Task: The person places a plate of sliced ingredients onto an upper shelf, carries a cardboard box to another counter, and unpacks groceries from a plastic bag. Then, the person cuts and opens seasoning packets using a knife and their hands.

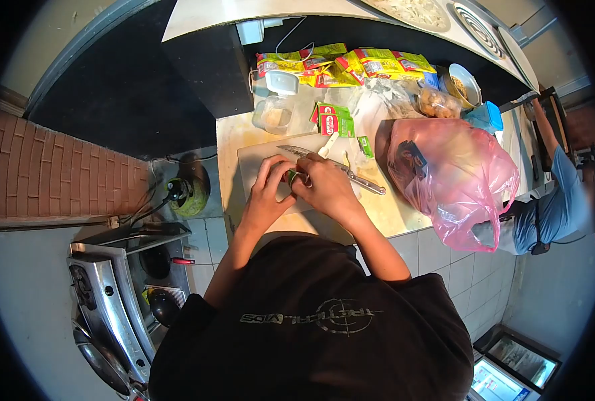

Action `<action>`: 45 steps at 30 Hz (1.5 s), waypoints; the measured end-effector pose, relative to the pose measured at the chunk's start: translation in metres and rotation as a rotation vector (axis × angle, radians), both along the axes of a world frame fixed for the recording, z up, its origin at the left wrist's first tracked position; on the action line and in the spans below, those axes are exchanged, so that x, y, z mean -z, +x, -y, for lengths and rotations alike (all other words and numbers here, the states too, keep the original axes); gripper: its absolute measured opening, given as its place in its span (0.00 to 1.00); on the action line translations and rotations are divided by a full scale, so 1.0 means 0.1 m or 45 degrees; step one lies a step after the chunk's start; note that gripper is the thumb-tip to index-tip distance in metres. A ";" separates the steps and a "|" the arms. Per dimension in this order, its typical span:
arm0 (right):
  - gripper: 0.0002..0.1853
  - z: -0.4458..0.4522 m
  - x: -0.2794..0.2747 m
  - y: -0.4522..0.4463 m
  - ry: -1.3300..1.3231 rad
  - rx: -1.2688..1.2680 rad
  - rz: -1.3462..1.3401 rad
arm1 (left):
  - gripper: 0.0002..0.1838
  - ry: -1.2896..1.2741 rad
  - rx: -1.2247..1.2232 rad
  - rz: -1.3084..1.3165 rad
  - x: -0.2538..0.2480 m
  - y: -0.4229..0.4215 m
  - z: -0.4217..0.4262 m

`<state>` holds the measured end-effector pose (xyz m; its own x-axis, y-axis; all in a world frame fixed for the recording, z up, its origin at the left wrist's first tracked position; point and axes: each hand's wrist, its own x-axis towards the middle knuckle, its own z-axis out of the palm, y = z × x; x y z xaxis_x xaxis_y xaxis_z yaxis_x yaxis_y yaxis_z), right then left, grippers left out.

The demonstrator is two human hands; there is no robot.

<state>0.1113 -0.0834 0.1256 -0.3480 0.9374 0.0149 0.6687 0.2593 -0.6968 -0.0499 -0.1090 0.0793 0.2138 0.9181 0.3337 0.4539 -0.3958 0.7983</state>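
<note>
My left hand (269,192) and my right hand (325,186) meet over a white cutting board (249,157), fingers closed around a small green packet (291,176). Most of it is hidden by my fingers. A knife (368,184) lies across the board, partly under my right hand, its handle pointing right. Just beyond that hand is a white-handled utensil (329,144), its lower end covered. Another small green packet (366,147) lies to the right. Behind them are red and green sachets (334,120) and an uncovered clear tub (276,117) with pale contents.
Yellow and red packs (378,63) line the back of the table. A pink plastic bag (458,167) bulges at the right edge, near a bowl (463,85) and a blue container (487,117). At far right stands another person (548,214). A gas cylinder (192,194) sits lower left.
</note>
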 end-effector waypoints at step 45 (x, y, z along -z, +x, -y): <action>0.03 -0.85 0.99 0.39 -1.155 0.581 -1.968 | 0.60 -0.455 0.234 -0.070 0.64 -0.48 -1.74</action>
